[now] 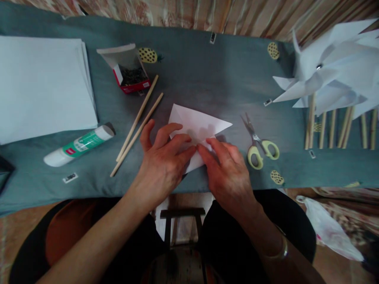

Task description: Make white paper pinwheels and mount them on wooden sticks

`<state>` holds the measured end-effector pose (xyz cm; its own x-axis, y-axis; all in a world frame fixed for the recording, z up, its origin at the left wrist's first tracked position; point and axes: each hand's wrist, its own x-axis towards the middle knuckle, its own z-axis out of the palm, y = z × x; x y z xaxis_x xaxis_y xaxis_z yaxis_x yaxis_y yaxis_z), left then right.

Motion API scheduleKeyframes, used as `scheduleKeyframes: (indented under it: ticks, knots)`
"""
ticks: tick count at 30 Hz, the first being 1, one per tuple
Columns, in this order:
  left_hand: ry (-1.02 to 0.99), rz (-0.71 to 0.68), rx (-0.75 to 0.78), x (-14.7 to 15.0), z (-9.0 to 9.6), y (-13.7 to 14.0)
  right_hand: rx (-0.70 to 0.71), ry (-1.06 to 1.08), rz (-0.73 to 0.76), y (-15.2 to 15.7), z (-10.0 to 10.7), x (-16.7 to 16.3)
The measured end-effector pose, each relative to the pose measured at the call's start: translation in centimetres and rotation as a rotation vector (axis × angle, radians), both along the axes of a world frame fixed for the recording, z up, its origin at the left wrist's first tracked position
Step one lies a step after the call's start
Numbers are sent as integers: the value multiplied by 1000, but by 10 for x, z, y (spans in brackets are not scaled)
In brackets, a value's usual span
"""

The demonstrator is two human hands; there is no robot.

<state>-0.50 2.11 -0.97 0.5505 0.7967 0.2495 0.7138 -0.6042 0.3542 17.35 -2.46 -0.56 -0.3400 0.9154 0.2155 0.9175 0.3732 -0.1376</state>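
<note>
A folded piece of white paper lies on the cloth in front of me, with a pointed corner toward the right. My left hand rests over its left and near part, thumb and index finger close together on the paper while the other fingers are bent and spread. From the right, my right hand pinches the paper near its middle, its thumb tip almost meeting the left one. The fingers hide part of the near edge. Scissors with yellow-green handles lie partly opened right of my right hand.
Two wooden sticks lie left of my hands, beside a glue stick. Behind them stands an opened red box of small metal pieces. A stack of white paper is far left. White paper pinwheels on sticks are piled right.
</note>
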Motion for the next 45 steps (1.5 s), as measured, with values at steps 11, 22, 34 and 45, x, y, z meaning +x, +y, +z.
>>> scheduleKeyframes:
  ticks: [11,22,34,45]
  knots:
    - [-8,-4,11,1,1,0,-12,-46,-6,6,3,-6]
    - [44,-3,86,4,2,0,-37,-146,42,15,12,-11]
    - [71,-35,94,7,2,2,-102,-136,53,7,5,-6]
    - [39,-60,68,8,6,3,-98,-58,58,6,2,-3]
